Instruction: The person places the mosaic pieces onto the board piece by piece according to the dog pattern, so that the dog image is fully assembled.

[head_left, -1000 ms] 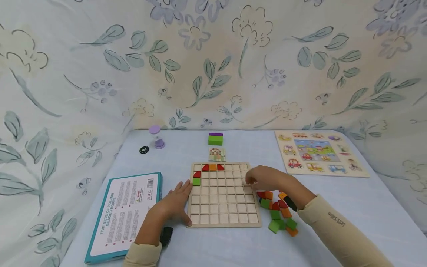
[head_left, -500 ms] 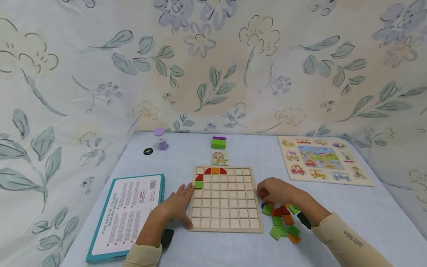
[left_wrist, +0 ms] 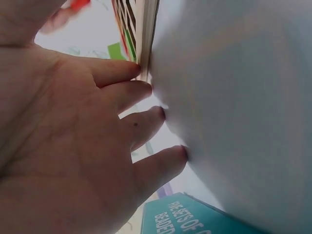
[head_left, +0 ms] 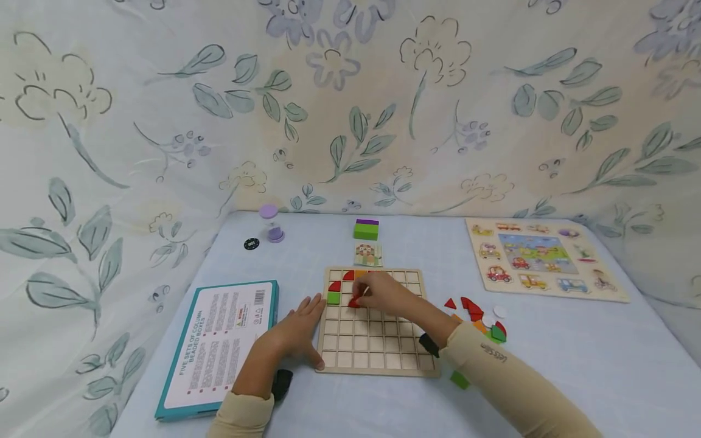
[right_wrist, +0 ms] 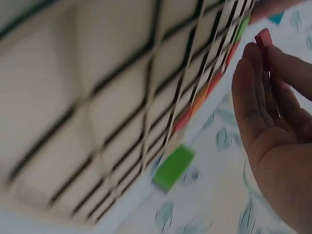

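A wooden grid board (head_left: 378,362) lies in the middle of the table. In its upper left cells sit red pieces (head_left: 334,285), an orange square (head_left: 359,274) and a green square (head_left: 333,298). My right hand (head_left: 386,295) is over the board's upper left part, pinching a red piece (right_wrist: 263,38) between thumb and fingertips. It covers part of the top row in the head view. My left hand (head_left: 298,331) rests at the board's left edge, fingers straight and spread; in the left wrist view its fingers (left_wrist: 161,168) reach down along the board's side.
Loose red, orange, green and white pieces (head_left: 475,309) lie right of the board, partly under the right forearm. A picture card (head_left: 368,254) and a green block (head_left: 366,230) stand behind it. Left is a teal box (head_left: 219,347); back right, a vehicle puzzle (head_left: 539,255). An hourglass (head_left: 271,224) stands back left.
My right hand went from the board's right side down to the loose pieces, then left over the board with a red piece. The left hand has stayed at the board's edge.
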The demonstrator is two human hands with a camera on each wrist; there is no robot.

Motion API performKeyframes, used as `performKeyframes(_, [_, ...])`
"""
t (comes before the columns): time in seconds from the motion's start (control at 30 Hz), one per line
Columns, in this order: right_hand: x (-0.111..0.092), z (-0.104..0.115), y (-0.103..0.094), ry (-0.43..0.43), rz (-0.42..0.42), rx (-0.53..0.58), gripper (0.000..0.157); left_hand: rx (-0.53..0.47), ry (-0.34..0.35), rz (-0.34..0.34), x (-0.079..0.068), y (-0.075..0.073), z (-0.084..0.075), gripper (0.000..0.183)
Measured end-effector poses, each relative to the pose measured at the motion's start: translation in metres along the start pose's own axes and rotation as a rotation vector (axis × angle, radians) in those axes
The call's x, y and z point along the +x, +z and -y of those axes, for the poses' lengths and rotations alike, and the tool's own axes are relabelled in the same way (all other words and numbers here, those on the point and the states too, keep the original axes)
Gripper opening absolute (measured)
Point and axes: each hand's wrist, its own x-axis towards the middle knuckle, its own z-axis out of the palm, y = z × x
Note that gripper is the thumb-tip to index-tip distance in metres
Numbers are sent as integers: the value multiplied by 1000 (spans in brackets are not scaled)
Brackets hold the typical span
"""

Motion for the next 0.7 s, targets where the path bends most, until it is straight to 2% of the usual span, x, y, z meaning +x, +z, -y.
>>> performKeyframes(0.1, [14,15,16,-34,32,-35,5,-7,4,-3,0,1,0,116])
performKeyframes(0.23, [24,25,29,-45,48,-102,5,-8,13,-5,1,1,0,116])
performKeyframes(0.43, [30,28,34,-27,34,-168,5,5,13,-4,2,0,1,116])
performKeyframes(0.7, [30,29,37,-39,37,-170,5,6,-5,-3,2,1,2,116])
